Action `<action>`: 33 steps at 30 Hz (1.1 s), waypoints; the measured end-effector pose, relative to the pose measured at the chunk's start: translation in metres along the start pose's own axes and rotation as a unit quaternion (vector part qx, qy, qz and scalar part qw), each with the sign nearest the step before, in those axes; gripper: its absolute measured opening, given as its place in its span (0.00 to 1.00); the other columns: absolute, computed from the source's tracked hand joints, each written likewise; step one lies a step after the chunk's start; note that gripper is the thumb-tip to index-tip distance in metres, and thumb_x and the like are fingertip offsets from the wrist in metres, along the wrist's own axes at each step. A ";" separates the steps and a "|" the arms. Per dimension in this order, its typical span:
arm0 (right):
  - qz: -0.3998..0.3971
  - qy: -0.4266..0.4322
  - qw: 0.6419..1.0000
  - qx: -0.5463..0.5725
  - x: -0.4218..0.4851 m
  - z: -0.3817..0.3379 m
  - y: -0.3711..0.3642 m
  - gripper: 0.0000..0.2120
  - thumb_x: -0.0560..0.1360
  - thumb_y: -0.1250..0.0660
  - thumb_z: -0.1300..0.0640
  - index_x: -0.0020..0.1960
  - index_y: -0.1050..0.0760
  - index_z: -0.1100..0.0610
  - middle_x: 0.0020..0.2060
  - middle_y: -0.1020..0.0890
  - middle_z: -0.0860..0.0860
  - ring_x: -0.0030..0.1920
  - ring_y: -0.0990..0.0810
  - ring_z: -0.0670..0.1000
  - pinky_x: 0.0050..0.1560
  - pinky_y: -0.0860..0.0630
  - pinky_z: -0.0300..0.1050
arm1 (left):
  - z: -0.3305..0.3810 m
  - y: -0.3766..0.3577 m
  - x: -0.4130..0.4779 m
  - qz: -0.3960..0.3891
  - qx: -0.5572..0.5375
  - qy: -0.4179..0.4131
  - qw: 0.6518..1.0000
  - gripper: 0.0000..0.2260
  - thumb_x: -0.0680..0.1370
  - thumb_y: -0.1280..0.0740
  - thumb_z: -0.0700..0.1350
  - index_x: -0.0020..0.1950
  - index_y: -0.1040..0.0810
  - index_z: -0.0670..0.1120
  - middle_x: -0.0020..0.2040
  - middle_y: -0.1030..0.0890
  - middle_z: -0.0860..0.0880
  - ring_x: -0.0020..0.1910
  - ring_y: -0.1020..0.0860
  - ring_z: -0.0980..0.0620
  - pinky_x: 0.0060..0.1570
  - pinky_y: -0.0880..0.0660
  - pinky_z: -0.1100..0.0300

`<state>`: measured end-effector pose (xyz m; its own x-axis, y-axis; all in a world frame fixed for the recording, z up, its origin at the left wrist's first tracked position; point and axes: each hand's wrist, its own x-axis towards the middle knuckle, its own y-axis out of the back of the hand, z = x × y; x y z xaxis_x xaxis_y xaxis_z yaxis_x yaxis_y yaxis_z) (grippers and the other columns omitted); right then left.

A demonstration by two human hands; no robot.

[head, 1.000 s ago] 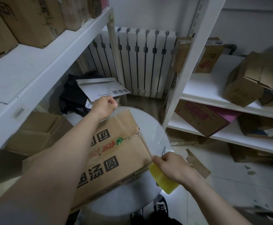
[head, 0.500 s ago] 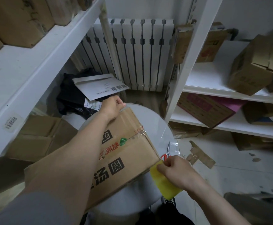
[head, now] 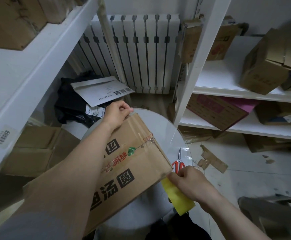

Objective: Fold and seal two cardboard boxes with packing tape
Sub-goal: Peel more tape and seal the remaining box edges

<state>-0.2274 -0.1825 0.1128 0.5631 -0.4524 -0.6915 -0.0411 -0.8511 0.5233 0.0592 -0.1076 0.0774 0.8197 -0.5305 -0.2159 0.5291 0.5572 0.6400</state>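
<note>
**Fig. 1. Taped carton held at two corners on a round table**

I view a brown cardboard box [head: 129, 163] lying flat on a round white table [head: 163, 123]. Its long axis runs from my near left, under the left forearm, out to a short end at the right. A seam under wrinkled clear tape follows that axis. My left hand [head: 116, 114] is curled over the box's far corner, gripping the edge. My right hand [head: 189, 181], at the box's near right corner, has its fingers closed on a flat yellow piece [head: 178, 198] that juts toward me from beneath the palm. A pair of red-handled scissors [head: 179, 162] lies on the table just right of the box. Beyond the box stands a white ribbed radiator [head: 141, 54]. White shelving [head: 201, 66] loaded with cartons flanks the box on both sides. A grey envelope [head: 99, 90] printed with QR codes lies beyond the box's far corner. Box print: large black Chinese characters, one reading 圆, red characters and a green arrow mark, all upside down to me.
</note>
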 end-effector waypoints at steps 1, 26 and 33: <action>-0.001 -0.002 1.000 -0.008 0.000 -0.001 0.000 0.24 0.78 0.38 0.43 0.29 0.40 0.54 0.28 0.33 0.50 0.31 0.33 0.49 0.30 0.40 0.41 | -0.001 0.000 -0.001 0.001 -0.010 -0.001 1.000 0.05 0.77 0.29 0.47 0.43 0.21 0.48 0.36 0.19 0.50 0.37 0.20 0.55 0.48 0.23 0.56; 0.027 -0.010 0.999 -0.038 0.005 0.001 -0.007 0.19 0.77 0.38 0.45 0.35 0.35 0.57 0.34 0.30 0.51 0.35 0.31 0.49 0.30 0.39 0.40 | 0.001 0.004 -0.005 -0.011 -0.027 0.030 0.999 0.04 0.78 0.31 0.45 0.46 0.21 0.46 0.37 0.19 0.51 0.41 0.18 0.54 0.52 0.21 0.54; 0.032 -0.009 0.999 -0.039 0.007 0.002 -0.010 0.18 0.77 0.39 0.45 0.36 0.35 0.57 0.35 0.31 0.51 0.38 0.31 0.51 0.30 0.39 0.40 | -0.003 0.001 -0.002 -0.014 0.011 0.031 0.999 0.05 0.78 0.30 0.48 0.42 0.22 0.50 0.37 0.20 0.52 0.39 0.21 0.54 0.53 0.23 0.52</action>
<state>-0.2247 -0.1779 0.1021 0.5462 -0.5104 -0.6642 -0.0110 -0.7972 0.6036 0.0585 -0.1037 0.0763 0.8165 -0.5058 -0.2785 0.5483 0.5281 0.6484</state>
